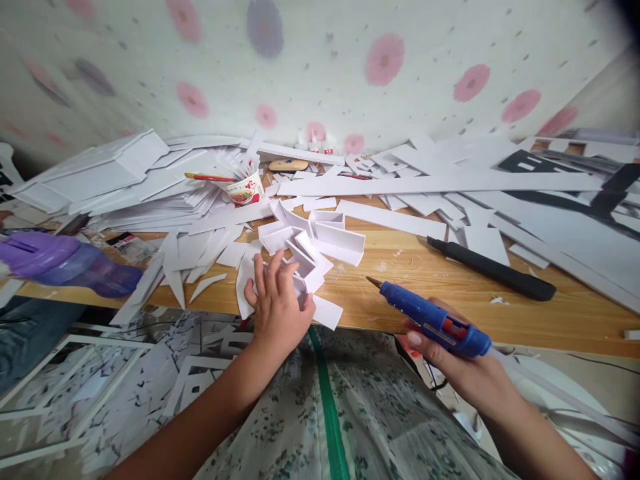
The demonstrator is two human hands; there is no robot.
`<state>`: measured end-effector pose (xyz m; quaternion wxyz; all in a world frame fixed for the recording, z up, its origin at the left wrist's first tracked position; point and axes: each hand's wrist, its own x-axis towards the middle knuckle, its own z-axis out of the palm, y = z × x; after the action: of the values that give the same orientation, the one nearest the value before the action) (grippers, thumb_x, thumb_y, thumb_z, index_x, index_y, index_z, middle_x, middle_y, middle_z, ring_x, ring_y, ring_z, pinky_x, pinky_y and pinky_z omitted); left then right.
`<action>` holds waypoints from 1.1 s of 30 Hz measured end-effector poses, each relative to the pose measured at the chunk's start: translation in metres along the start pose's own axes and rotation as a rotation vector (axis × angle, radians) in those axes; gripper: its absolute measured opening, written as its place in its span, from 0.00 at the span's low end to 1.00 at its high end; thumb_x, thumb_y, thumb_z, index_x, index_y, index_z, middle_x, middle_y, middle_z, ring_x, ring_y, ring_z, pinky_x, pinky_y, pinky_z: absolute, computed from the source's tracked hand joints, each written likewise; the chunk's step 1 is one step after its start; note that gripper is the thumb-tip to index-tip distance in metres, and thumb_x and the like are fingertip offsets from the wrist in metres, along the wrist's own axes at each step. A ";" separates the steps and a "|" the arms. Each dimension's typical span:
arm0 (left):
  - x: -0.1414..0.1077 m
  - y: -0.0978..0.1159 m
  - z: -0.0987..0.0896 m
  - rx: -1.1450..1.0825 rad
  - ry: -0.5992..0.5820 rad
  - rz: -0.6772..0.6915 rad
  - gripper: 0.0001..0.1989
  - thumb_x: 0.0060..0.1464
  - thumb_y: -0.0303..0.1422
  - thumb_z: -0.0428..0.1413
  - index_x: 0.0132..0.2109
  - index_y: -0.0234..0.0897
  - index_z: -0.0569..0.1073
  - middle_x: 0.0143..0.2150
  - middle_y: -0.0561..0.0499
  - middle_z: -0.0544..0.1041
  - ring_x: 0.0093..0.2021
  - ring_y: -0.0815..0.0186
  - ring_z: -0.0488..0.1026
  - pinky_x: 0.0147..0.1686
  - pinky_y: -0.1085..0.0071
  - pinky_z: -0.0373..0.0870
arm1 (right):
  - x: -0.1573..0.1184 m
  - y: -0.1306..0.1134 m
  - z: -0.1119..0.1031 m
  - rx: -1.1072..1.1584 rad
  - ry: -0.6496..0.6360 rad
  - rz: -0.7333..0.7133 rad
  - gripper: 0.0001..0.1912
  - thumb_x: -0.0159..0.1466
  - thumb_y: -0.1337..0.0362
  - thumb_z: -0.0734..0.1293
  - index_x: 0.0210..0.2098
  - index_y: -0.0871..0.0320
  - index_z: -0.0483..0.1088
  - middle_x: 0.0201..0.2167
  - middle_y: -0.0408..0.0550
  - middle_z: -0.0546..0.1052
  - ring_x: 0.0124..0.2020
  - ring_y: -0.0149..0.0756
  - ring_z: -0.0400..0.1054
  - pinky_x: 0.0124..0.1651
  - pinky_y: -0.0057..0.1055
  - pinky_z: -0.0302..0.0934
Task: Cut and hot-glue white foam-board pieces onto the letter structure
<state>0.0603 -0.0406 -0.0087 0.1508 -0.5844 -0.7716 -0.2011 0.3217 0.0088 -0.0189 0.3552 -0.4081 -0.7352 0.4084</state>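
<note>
My right hand (pixel 445 357) is wrapped round a blue hot glue gun (pixel 430 317) over the table's front edge. Its brown nozzle points up and left, and a translucent glue stick (pixel 545 373) runs out of its back. My left hand (pixel 280 300) bends over a white foam-board piece (pixel 300 257) with upright walls, fingers on its near left part and thumb on the right. The palm hides some of that piece. Beside it lies a small white offcut (pixel 327 312). A black utility knife (pixel 495 270) rests on the table to the right.
White strips and offcuts (pixel 390 217) are heaped along the back of the wooden table (pixel 380 260). A paper cup (pixel 245 190) holds thin sticks. At the left lies a purple bottle (pixel 75 263). Scraps (pixel 135 387) cover the floor below.
</note>
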 end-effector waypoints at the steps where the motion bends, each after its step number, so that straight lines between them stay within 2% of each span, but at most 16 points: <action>1: 0.000 0.000 -0.001 -0.006 -0.009 -0.003 0.26 0.48 0.28 0.55 0.55 0.37 0.60 0.66 0.36 0.59 0.69 0.41 0.43 0.59 0.39 0.49 | 0.000 0.000 0.000 -0.017 -0.010 -0.006 0.09 0.60 0.54 0.68 0.30 0.52 0.71 0.31 0.46 0.76 0.31 0.42 0.71 0.31 0.36 0.65; 9: 0.002 0.003 -0.003 -0.026 -0.040 -0.045 0.27 0.47 0.31 0.58 0.55 0.38 0.60 0.66 0.36 0.58 0.69 0.40 0.42 0.59 0.36 0.47 | 0.000 0.001 0.001 -0.036 -0.058 -0.018 0.08 0.62 0.55 0.66 0.35 0.52 0.69 0.31 0.46 0.73 0.33 0.41 0.70 0.33 0.36 0.64; 18: 0.001 0.002 -0.002 -0.020 -0.029 -0.029 0.24 0.50 0.29 0.57 0.55 0.37 0.61 0.66 0.35 0.59 0.69 0.39 0.43 0.58 0.35 0.49 | -0.001 0.004 0.001 -0.082 -0.041 -0.061 0.09 0.62 0.54 0.66 0.30 0.52 0.69 0.30 0.45 0.72 0.32 0.40 0.68 0.31 0.34 0.62; 25: 0.003 0.002 -0.002 -0.026 -0.050 -0.041 0.25 0.51 0.29 0.57 0.56 0.37 0.60 0.67 0.36 0.58 0.69 0.40 0.42 0.59 0.34 0.47 | -0.002 0.006 0.002 -0.074 -0.053 -0.043 0.08 0.63 0.55 0.66 0.34 0.52 0.70 0.32 0.46 0.73 0.33 0.40 0.69 0.33 0.34 0.62; 29: 0.001 -0.003 -0.010 -0.064 -0.094 -0.019 0.30 0.49 0.32 0.59 0.59 0.39 0.58 0.69 0.36 0.54 0.69 0.40 0.41 0.58 0.31 0.45 | -0.001 0.002 0.000 -0.064 -0.077 -0.029 0.08 0.63 0.56 0.66 0.33 0.53 0.69 0.32 0.46 0.73 0.34 0.40 0.69 0.34 0.34 0.62; 33: -0.003 -0.019 -0.023 -0.093 -0.016 0.046 0.31 0.49 0.31 0.60 0.59 0.42 0.58 0.67 0.38 0.56 0.69 0.42 0.46 0.60 0.36 0.45 | 0.000 -0.004 0.003 -0.062 -0.116 -0.048 0.08 0.64 0.56 0.65 0.33 0.53 0.67 0.29 0.45 0.70 0.31 0.38 0.66 0.32 0.33 0.60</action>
<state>0.0424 -0.0585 0.0078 0.1219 -0.6099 -0.7490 -0.2285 0.3174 0.0065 -0.0164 0.3088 -0.3767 -0.7765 0.3997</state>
